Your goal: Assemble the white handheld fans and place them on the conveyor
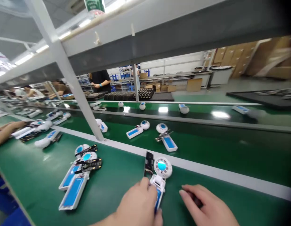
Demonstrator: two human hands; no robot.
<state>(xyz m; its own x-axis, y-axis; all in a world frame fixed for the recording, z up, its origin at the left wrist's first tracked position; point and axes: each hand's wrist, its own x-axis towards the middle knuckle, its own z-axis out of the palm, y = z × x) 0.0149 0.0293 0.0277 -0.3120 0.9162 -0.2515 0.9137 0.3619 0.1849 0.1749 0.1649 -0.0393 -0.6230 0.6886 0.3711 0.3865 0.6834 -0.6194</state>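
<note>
My left hand (139, 202) is closed around the handle of a white device (159, 185) with a round head, a shiny blue centre and a blue panel. A black circuit board (148, 161) stands beside its head, on the left. To the right of the device, my right hand (205, 204) hovers over the green table with thumb and fingers curled toward each other; whether something small is between them is hidden. Two similar devices (73, 194) with black boards lie overlapping to the left.
A white strip (197, 167) separates the green table (112, 185) from a belt carrying more devices (169, 142). A slanted metal post (77, 84) rises ahead. Another person's hands (12, 127) work at the far left.
</note>
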